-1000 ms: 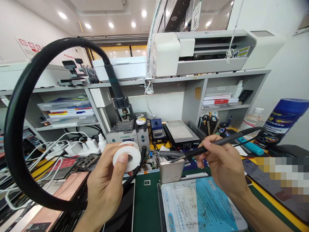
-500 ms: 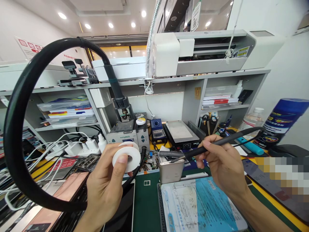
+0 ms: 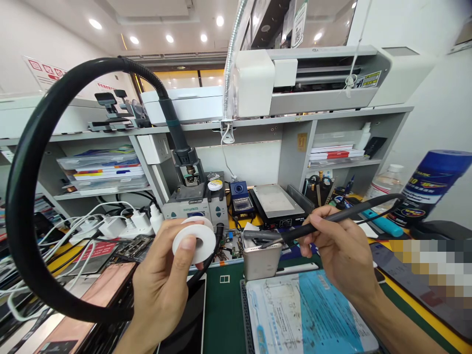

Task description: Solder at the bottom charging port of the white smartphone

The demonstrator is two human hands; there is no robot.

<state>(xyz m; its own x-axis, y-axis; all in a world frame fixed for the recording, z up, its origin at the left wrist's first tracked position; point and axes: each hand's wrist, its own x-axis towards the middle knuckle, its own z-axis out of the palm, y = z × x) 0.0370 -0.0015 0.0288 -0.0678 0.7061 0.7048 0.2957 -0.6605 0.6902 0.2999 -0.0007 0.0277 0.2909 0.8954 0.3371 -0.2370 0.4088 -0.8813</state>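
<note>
I have the left hand (image 3: 162, 278) raised, thumb and fingers pinching a white spool (image 3: 207, 241) toward the surface's (image 3: 223, 314) far edge; my right hand (image 3: 342, 251) pinches a soldering iron (image 3: 300, 232) slanting down leftward.

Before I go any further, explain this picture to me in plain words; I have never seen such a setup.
There is no robot here: the two bare hands belong to a person, and the view comes from a camera worn on that person's head. The left hand holds a white spool. The right hand grips a dark, slim tool with a cable; its front end is by a small beige box, but I cannot tell whether they touch. On the bench lie a green mat, a flat blue-and-white slab and, at left, phone-like devices. The big black loop is a hose.
</note>
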